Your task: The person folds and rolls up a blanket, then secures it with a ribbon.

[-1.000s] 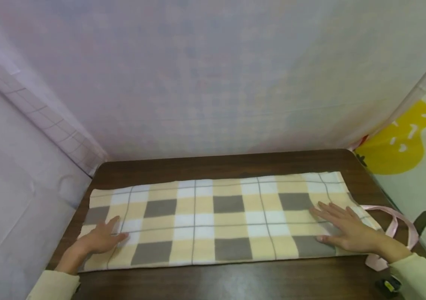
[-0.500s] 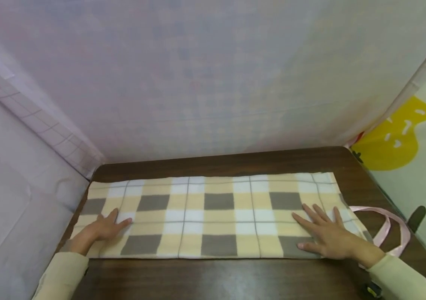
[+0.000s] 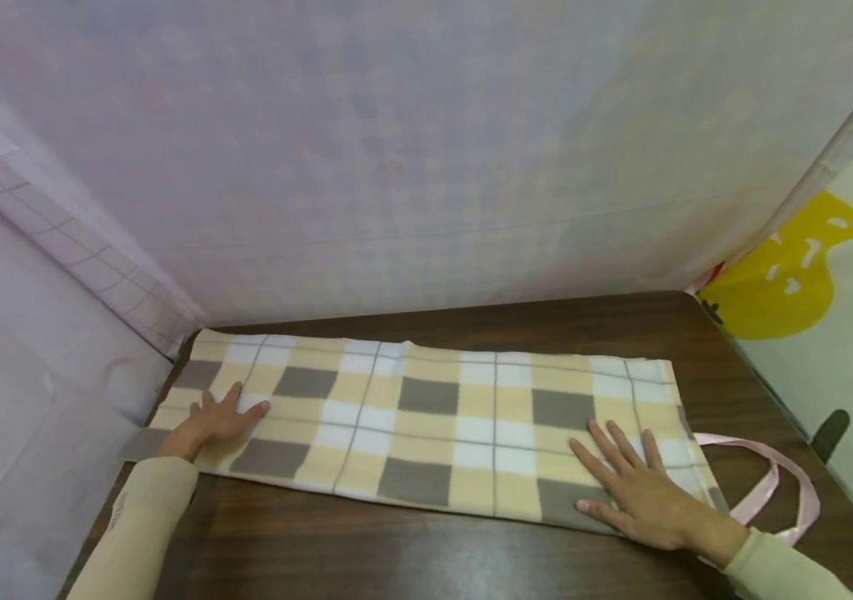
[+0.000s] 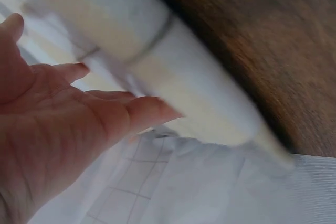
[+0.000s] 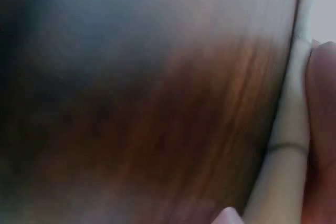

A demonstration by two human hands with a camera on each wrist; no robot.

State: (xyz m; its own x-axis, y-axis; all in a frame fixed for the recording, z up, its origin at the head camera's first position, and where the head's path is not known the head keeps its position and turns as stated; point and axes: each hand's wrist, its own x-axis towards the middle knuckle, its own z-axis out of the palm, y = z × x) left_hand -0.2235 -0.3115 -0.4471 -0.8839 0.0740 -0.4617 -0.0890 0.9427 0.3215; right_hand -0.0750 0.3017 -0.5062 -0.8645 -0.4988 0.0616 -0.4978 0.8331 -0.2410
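A folded plaid cloth (image 3: 426,433) in cream, white and grey lies as a long flat strip across the brown table, slanting from far left to near right. On its left end my left hand (image 3: 218,419) rests with fingers spread. My right hand (image 3: 640,498) lies flat on the right end, its fingers spread too. In the left wrist view, the left hand (image 4: 68,108) has straight fingers against the cloth (image 4: 178,77), whose folded edge is rounded. The right wrist view catches only the edge of the cloth (image 5: 286,150) and part of the right hand (image 5: 323,108).
A looped pink ribbon (image 3: 801,483) sticks out past the cloth's right end onto the wooden table (image 3: 396,550). Pale sheets (image 3: 396,167) hang behind and at the left. At the right, a pale wall carries a yellow printed shape (image 3: 779,287).
The cloth's left end has swung away toward the back of the table with the left hand on it, while its right end has come slightly nearer with the right hand. The cloth now lies slanted.
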